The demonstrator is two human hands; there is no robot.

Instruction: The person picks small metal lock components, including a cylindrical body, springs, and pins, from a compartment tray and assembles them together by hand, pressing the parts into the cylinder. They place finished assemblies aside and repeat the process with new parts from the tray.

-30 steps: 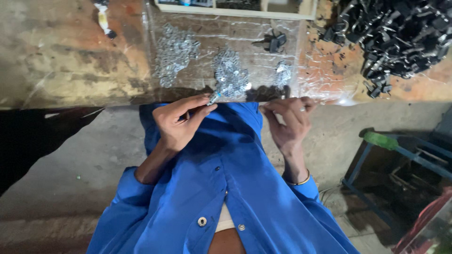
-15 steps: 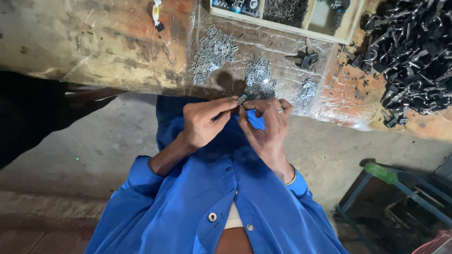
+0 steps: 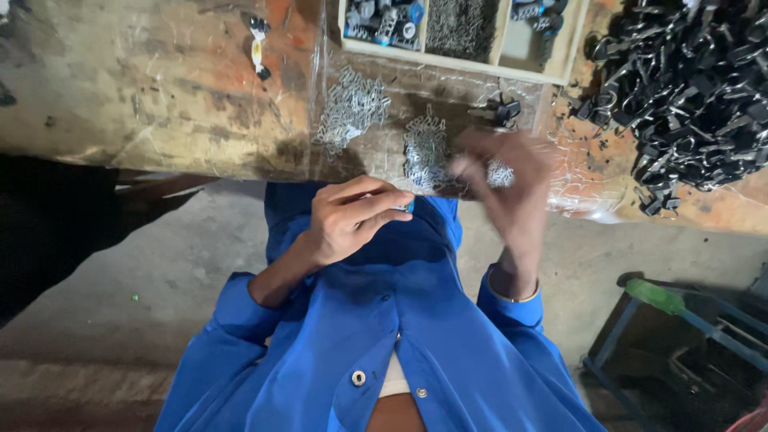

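My left hand (image 3: 352, 220) is held close to my chest over my blue shirt. Its fingers pinch a small part with a blue tip (image 3: 410, 206). My right hand (image 3: 508, 188) is blurred by motion, with its fingers apart, above the bench edge. It hovers beside two small heaps of silver metal pieces (image 3: 424, 148) (image 3: 500, 174) that lie on a clear plastic sheet (image 3: 576, 184). Nothing shows in the right hand. A larger heap of the same silver pieces (image 3: 352, 108) lies further left on the sheet.
A wooden compartment tray (image 3: 496, 68) with small parts stands at the back of the worn bench (image 3: 160, 88). A big pile of black metal parts (image 3: 688, 88) fills the right. A black clip (image 3: 504, 112) lies near the tray. A green-handled tool (image 3: 656, 296) rests on a blue frame, low right.
My right hand has left the left hand and swung up and right over the silver heaps. The left hand keeps its pinch. The camera view has tilted toward the bench.
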